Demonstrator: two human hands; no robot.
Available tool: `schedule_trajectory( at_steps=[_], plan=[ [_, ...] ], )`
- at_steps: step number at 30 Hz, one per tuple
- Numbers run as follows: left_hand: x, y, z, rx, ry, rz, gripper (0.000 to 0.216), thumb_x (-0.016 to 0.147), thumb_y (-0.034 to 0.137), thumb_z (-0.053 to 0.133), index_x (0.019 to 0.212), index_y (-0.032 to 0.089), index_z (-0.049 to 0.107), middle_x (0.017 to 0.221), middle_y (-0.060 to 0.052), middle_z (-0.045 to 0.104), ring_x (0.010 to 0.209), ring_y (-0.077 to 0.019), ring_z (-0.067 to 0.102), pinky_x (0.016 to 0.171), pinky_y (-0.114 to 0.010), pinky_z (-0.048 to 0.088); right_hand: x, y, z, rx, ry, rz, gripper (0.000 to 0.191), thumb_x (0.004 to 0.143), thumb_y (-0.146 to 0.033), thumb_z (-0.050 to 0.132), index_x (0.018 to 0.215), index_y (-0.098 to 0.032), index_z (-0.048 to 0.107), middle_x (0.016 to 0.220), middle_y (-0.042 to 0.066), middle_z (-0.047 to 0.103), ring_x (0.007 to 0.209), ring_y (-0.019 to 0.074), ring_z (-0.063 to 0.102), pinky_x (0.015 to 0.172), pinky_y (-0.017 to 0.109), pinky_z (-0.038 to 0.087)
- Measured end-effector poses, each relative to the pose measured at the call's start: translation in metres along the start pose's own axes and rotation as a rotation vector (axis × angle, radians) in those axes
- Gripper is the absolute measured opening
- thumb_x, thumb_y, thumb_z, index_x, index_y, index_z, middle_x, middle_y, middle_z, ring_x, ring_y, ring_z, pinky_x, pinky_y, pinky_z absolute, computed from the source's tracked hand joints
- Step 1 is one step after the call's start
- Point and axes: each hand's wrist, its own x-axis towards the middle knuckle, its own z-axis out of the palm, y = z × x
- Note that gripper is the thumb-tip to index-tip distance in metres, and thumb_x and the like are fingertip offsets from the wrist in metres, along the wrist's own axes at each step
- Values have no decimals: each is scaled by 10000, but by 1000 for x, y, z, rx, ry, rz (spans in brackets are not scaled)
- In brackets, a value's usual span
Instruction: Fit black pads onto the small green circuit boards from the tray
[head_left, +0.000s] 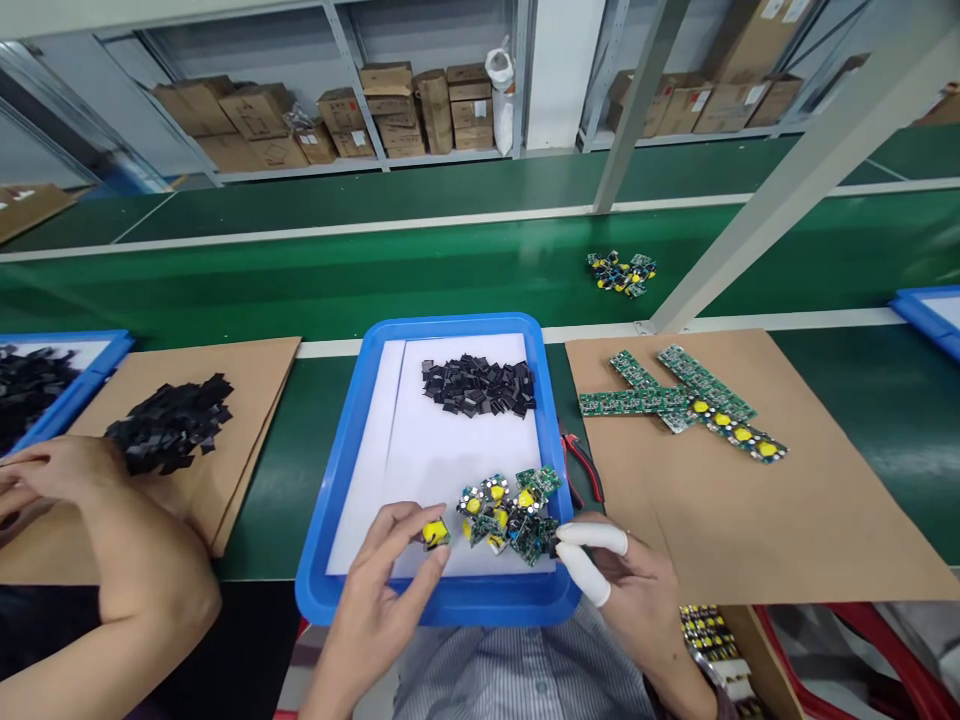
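Note:
Between the thumb and fingers of my left hand (390, 570) is a small circuit board with a yellow component (435, 533), held over the lower part of a blue tray (319, 545). White finger cots cover two fingertips of my right hand (619, 570). Those fingers pinch a small dark piece (554, 545) at the tray's right side, too small to make out fully. Beside it, between my hands, lies a pile of small circuit boards (510, 515) with yellow parts. Further up the white tray liner is a heap of flat black pieces (480, 386).
Red-handled pliers (583, 468) lie right of the tray. Circuit board strips (675, 400) rest on cardboard (712, 510). More boards (621, 274) sit on the green belt (450, 270) near a slanted metal post (780, 180). At left, a co-worker's arm (112, 540) is beside black pieces (176, 420).

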Motion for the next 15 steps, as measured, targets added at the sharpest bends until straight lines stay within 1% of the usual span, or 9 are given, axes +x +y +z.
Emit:
schedule_trajectory(
  at_steps=[3, 5, 7, 9, 11, 13, 15],
  plan=[
    [-8, 7, 18, -531, -50, -138, 292, 931, 324, 696, 1215, 263, 726, 1264, -115, 654, 1056, -277, 693, 881, -368, 591, -2, 0, 6, 10, -32, 49, 263, 858, -88, 740, 1004, -303, 782, 938, 17, 781, 820, 150, 749, 761, 213, 621],
    [-12, 11, 34, -787, -112, -237, 311, 935, 319, 702, 1234, 237, 717, 1211, -127, 708, 1001, -266, 722, 875, -364, 602, -5, -1, 10, 17, -62, 77, 289, 863, -89, 736, 1052, -306, 764, 974, 25, 778, 824, 159, 751, 774, 244, 627],
    [-13, 14, 46, -950, -162, -288, 336, 942, 301, 700, 1268, 222, 701, 1096, -123, 754, 968, -254, 737, 870, -356, 607, -6, -6, 14, 16, -94, 65, 295, 877, -87, 719, 1072, -306, 752, 989, 29, 765, 837, 163, 743, 787, 264, 624],
    [-14, 15, 54, -1043, -181, -293, 335, 941, 278, 705, 1272, 223, 702, 1055, -110, 765, 957, -238, 740, 863, -339, 612, -6, -13, 17, 2, -126, 19, 276, 895, -84, 696, 1058, -300, 748, 984, 29, 749, 862, 165, 731, 793, 271, 617],
    [-14, 15, 57, -1075, -168, -283, 326, 931, 256, 718, 1256, 231, 713, 1147, -110, 747, 990, -229, 728, 865, -328, 617, -4, -19, 22, -13, -138, -36, 268, 905, -79, 678, 1048, -296, 743, 971, 24, 737, 873, 164, 724, 788, 270, 611],
    [-15, 14, 58, -1058, -169, -273, 325, 924, 235, 725, 1249, 235, 717, 1271, -118, 707, 1074, -240, 701, 893, -333, 616, -3, -23, 26, -41, -134, -71, 266, 905, -72, 672, 1042, -290, 736, 960, 18, 730, 867, 160, 721, 771, 261, 607],
    [-16, 13, 57, -1025, -184, -258, 327, 924, 218, 724, 1250, 233, 715, 1347, -128, 672, 1110, -248, 687, 908, -338, 615, -4, -23, 29, -82, -116, -99, 272, 900, -61, 672, 1046, -282, 728, 954, 16, 725, 855, 156, 717, 760, 256, 601]
  ],
)
